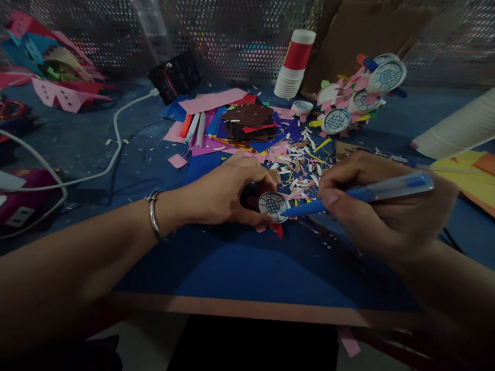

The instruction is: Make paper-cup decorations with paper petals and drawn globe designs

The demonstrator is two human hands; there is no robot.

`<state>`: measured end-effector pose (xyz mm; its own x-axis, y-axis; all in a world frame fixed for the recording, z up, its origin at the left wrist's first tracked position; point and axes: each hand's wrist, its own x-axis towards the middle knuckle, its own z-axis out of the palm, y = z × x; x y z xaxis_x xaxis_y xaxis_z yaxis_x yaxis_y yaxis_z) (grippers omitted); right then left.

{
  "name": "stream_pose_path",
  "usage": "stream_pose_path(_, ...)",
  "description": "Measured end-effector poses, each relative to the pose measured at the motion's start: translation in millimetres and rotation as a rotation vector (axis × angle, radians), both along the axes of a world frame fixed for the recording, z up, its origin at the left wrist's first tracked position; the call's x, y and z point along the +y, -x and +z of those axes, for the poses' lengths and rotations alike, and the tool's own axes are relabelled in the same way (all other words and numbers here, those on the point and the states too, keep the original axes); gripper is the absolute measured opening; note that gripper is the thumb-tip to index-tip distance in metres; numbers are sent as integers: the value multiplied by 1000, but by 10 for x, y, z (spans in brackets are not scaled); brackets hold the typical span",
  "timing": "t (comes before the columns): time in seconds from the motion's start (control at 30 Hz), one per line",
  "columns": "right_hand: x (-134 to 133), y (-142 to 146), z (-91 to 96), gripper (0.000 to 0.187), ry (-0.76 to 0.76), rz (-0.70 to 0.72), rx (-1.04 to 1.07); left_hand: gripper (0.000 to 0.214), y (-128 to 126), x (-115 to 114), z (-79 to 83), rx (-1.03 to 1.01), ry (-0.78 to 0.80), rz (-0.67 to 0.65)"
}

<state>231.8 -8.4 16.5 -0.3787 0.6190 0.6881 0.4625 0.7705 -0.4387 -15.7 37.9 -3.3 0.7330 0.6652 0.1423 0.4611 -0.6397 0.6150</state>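
Observation:
My left hand is closed around a small white paper disc with a blue grid drawn on it, pinning it to the blue table. A silver bangle sits on that wrist. My right hand grips a blue marker, and its tip touches the disc's right edge. Red and pink paper petals stick out from under the disc.
Several finished discs with petals lie at the back right beside a stack of paper cups. Coloured paper sheets, markers and paper scraps litter the middle. A white cable runs on the left. A white roll lies right.

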Motion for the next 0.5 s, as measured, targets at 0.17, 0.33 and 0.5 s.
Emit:
stream_pose_path(0.17, -17, 11, 16, 20, 29, -19, -9, 50, 1, -9, 9, 19, 13, 20)
stream_pose_path(0.33, -18, 10, 24, 21, 49, -9, -20, 49, -4, -15, 24, 9, 28, 12)
stream_pose_path(0.5, 10, -1, 7, 20, 31, -22, -9, 48, 6, -1, 6, 5, -9, -1)
